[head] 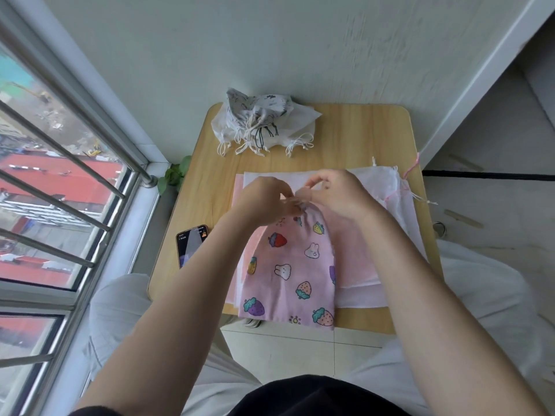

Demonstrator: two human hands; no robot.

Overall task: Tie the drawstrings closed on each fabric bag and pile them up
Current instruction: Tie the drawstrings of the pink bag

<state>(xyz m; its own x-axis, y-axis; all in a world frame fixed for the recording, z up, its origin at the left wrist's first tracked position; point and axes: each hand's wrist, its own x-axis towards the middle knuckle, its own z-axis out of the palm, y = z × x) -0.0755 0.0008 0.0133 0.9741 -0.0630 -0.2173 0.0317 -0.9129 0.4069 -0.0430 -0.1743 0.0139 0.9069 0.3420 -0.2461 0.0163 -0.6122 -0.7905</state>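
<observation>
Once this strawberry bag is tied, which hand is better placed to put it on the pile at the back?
Probably the left hand. The pile of tied bags lies at the table's far left, straight beyond it; the right hand would reach across. Both now pinch the pink bag's gathered neck.

The bag (289,265) is pink with cartoon strawberries in red, purple, yellow and peach, plus little white bunnies. Under it sit plain pale pink and white flat bags (357,253). The pile at the back (258,124) is off-white with black doodle prints. The bench (354,136) is light woodgrain, and the phone (189,246) is black.
</observation>
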